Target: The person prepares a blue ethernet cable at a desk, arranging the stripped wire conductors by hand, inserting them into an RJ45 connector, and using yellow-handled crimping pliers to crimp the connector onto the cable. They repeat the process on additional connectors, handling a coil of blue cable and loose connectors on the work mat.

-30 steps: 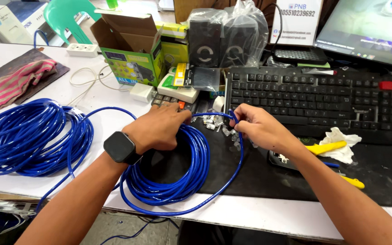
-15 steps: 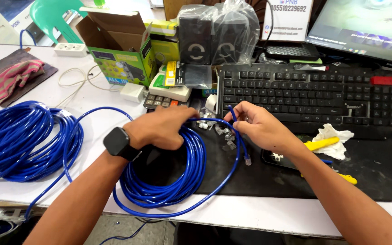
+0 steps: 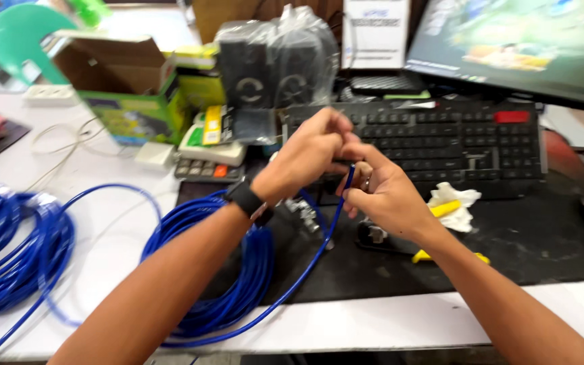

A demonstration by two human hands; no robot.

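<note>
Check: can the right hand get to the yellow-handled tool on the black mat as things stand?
Probably yes. The right hand hangs just above the yellow-handled tool on the black mat, with nothing between them. But it pinches the blue cable together with the left hand, so it would have to let go first.

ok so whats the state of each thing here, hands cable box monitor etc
left hand: raised above the desk, pinching the cable end
right hand: raised, gripping the blue cable just below the end
blue cable: end lifted, the rest coiled on the desk
second blue coil: lying loose at the left
cardboard box: open
monitor: on, showing a picture
speakers: wrapped in clear plastic
keyboard: flat on the desk, untouched
</note>
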